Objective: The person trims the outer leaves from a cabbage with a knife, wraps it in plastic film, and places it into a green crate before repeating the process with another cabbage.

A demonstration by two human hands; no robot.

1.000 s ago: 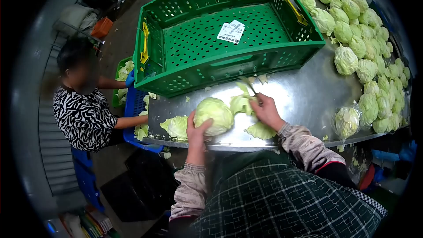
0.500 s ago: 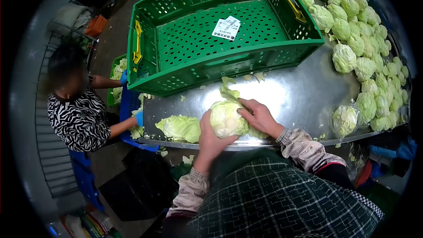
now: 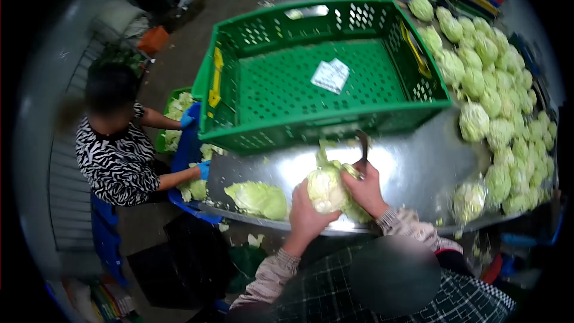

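Note:
A pale green cabbage is gripped from its left and lower side by my left hand, the thumb across its front. My right hand is closed around a knife, whose dark curved blade points up and away from me. The fingers of that hand rest against the cabbage's right side, where loosened outer leaves hang. To the left, a large loose cabbage leaf lies on the metal table.
Beyond my hands stands a green crate with a paper label inside. Many cabbages are heaped at right, near a plastic-wrapped cabbage. At left, a person in blue gloves works by a blue crate.
The view has tilted, so the scene sits lower and farther right. My right hand has turned, bringing the knife blade upright into sight. The cabbage stays in my left hand.

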